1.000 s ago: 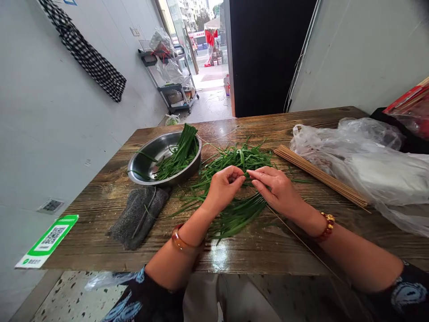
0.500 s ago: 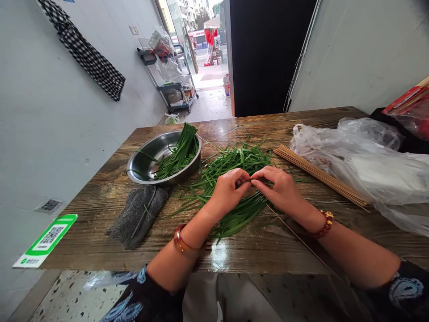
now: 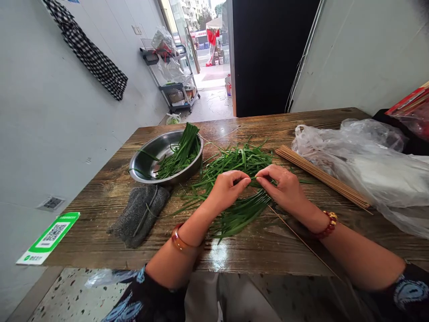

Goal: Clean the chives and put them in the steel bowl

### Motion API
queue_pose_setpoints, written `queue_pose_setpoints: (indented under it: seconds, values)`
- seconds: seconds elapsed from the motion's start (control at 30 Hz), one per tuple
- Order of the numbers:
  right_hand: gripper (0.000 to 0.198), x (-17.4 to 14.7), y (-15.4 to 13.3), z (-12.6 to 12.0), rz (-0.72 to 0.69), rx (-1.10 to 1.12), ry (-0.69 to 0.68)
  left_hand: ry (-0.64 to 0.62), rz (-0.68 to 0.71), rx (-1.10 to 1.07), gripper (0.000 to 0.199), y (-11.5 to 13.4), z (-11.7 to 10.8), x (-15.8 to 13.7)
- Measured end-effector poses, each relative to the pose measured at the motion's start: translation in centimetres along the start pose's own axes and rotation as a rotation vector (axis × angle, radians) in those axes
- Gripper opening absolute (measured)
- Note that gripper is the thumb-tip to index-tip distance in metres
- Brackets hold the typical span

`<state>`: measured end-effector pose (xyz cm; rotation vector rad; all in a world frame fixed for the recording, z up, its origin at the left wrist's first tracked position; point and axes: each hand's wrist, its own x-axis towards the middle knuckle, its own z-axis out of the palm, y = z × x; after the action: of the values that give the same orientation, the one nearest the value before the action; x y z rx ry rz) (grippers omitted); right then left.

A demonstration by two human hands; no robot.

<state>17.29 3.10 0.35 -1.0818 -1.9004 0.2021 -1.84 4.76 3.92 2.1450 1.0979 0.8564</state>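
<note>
My left hand (image 3: 225,190) and my right hand (image 3: 284,187) meet above a loose heap of garlic chives (image 3: 239,158), each with thumb and forefinger pinched. Between the two sets of fingertips a short stretch of one chive leaf (image 3: 254,178) shows, thin and green. Below my hands a flatter bunch of chives (image 3: 239,219) fans out toward the table's front edge. One thin wooden skewer (image 3: 301,239) slants from under my right hand toward the front right.
Left stands a steel bowl (image 3: 134,172) with chives in it, and before it a grey mesh cloth (image 3: 139,219). Toward the right lie a bundle of wooden skewers (image 3: 321,178) and clear plastic bags (image 3: 378,165). A green QR-code card (image 3: 48,239) sits at the left edge.
My fingertips have drawn slightly apart, the right hand shifting a little to the right, so the leaf between them shows more. The camera view has shifted slightly.
</note>
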Motion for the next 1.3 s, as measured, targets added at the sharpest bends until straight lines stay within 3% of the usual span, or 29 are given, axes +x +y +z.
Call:
queue_pose_setpoints:
  seconds: [0.4, 0.67, 0.9, 1.03, 1.3]
  values:
    - [0.012, 0.1, -0.4, -0.1, -0.003, 0.015, -0.023, 0.078, 0.056, 0.049, 0.008, -0.1, 0.7, -0.1]
    - [0.013, 0.1, -0.4, -0.2, 0.040, 0.026, -0.061, 0.155, 0.070, 0.054, 0.012, -0.7, 0.6, 0.1]
    - [0.021, -0.4, 0.2, -0.7, 0.012, -0.181, -0.362, 0.233, -0.036, -0.025, 0.012, -0.9, 0.1, 0.2]
    - [0.021, -0.5, 0.0, -1.0, -0.006, -0.206, -0.404, 0.227, -0.043, -0.030, 0.012, -0.9, 0.2, 0.2]
    - [0.013, -0.6, -0.2, -0.9, 0.106, -0.105, -0.421, 0.227, -0.016, 0.012, 0.012, -1.3, 0.4, 0.2]
